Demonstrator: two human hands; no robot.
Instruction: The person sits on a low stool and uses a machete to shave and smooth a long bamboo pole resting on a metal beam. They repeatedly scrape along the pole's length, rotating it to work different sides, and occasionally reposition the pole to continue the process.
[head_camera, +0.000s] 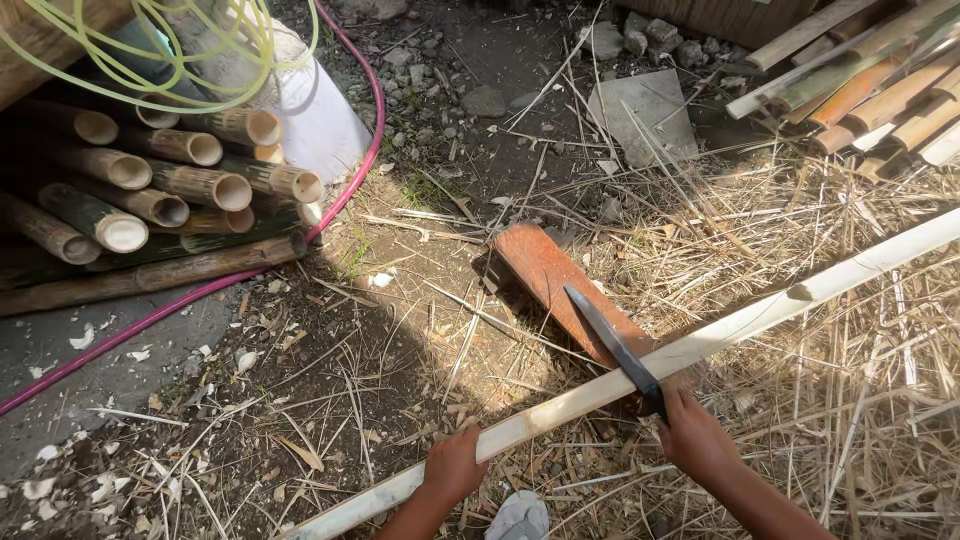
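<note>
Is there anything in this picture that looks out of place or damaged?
Nothing stands out. The left hand steadies a pale bamboo strip across a reddish wooden block; the right hand holds a dark blade over it.

Looks like an outdoor bamboo-working yard: bare dirt ground covered in dry straw, cut bamboo poles stacked left of it, split bamboo slats piled behind it, a pink hose snaking beside the poles.

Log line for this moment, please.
left hand: holds bamboo strip | right hand: grips knife, blade on strip | beneath: wooden block
</note>
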